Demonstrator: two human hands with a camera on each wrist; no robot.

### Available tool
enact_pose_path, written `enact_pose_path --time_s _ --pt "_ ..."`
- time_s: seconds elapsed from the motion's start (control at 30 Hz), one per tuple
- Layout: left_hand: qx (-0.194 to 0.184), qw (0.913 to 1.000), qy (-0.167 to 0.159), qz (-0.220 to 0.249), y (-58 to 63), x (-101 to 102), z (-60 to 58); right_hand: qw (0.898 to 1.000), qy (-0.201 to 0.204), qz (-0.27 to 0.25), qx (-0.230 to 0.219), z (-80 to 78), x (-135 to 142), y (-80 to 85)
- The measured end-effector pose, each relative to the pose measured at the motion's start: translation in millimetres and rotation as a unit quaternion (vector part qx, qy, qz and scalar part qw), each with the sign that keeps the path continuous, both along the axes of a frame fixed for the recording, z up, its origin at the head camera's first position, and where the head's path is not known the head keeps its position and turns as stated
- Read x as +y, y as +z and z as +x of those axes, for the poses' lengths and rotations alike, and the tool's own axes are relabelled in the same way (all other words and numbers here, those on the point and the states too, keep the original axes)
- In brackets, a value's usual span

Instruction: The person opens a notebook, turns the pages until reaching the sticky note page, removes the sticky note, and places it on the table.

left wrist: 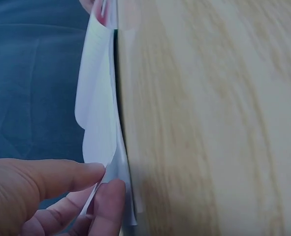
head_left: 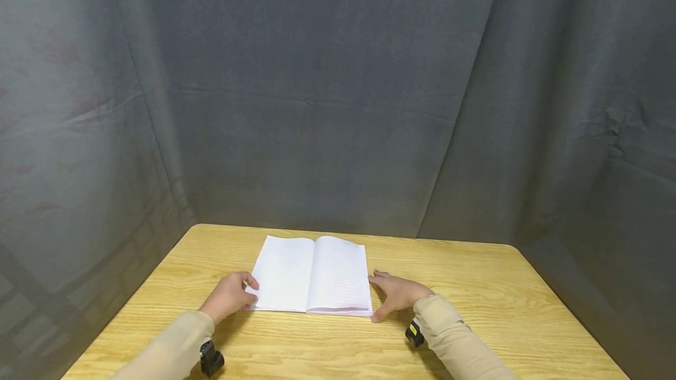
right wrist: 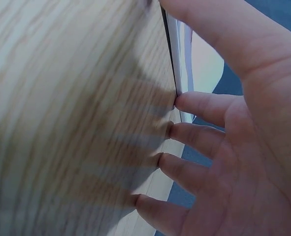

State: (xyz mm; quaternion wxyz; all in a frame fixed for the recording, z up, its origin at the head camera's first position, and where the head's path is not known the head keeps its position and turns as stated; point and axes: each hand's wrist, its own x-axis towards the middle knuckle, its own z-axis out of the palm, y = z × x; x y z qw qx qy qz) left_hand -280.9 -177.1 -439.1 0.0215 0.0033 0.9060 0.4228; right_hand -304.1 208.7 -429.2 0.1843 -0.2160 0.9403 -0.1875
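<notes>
An open notebook (head_left: 285, 274) with white pages lies flat on the wooden table; faint ruled lines show on its right-hand page. At its lower left corner my left hand (head_left: 231, 295) pinches the edge of the left page. Up close in the left wrist view, thumb and fingers (left wrist: 111, 196) are on either side of the paper (left wrist: 98, 142), which bends upward there. Along the notebook's right edge, my right hand (head_left: 397, 295) is spread, thumb near the lower right corner. The right wrist view shows its fingertips (right wrist: 182, 101) on the tabletop, one of them against the notebook's edge (right wrist: 177, 59).
The wooden table (head_left: 465, 274) extends to both sides of the notebook and in front of it. Grey cloth (head_left: 317, 104) hangs behind the table and along both sides. Small black cameras (head_left: 211, 359) sit on the wrists below the beige sleeves.
</notes>
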Motion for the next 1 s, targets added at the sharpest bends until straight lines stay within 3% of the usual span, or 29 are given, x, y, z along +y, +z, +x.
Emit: enact_pose_path --time_s 0.4,1.0 --pt "-0.011 0.9994 -0.008 -0.032 -4.3 0.4 -2.1 1.0 0.002 0.0 0.0 -0.7 0.9 0.8" --pt "-0.007 0.9958 -0.019 -0.09 -1.5 0.1 -4.0 1.0 0.003 -0.003 0.001 -0.3 1.5 0.9"
